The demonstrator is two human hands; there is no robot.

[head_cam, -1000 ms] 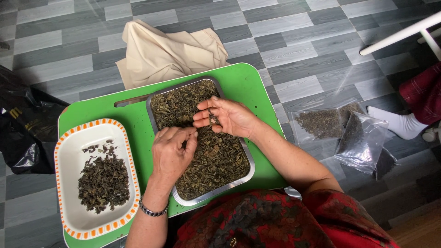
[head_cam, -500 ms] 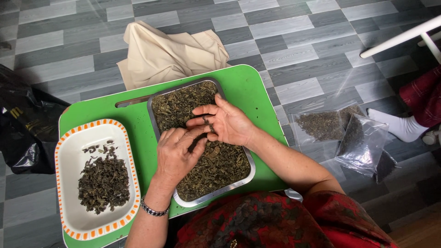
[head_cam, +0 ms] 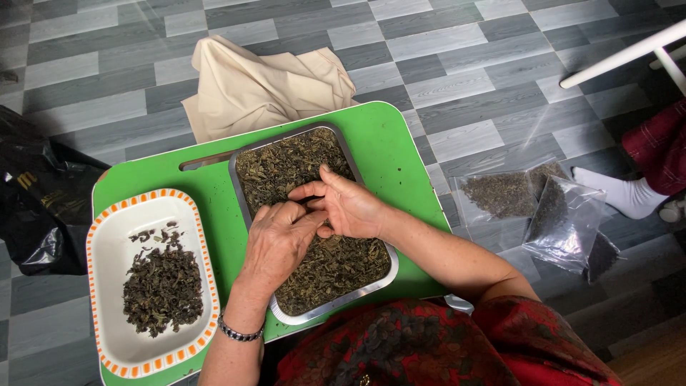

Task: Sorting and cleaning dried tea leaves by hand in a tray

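arms: bare | left wrist: beaded metal bracelet (head_cam: pixel 238 332) | garment (head_cam: pixel 443 347): red with dark floral pattern

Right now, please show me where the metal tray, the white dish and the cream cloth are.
metal tray (head_cam: pixel 337 302): head view, on its bare front rim.
white dish (head_cam: pixel 114 246): head view, on its bare white inside.
cream cloth (head_cam: pixel 264 82): head view, on its middle fold.

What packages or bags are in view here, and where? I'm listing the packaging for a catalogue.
Clear plastic bags: floor right of the green table, flat pouches holding dark dried leaves.
Black plastic bag: floor at left, crumpled, glossy, with yellow print.
No screens or signs.
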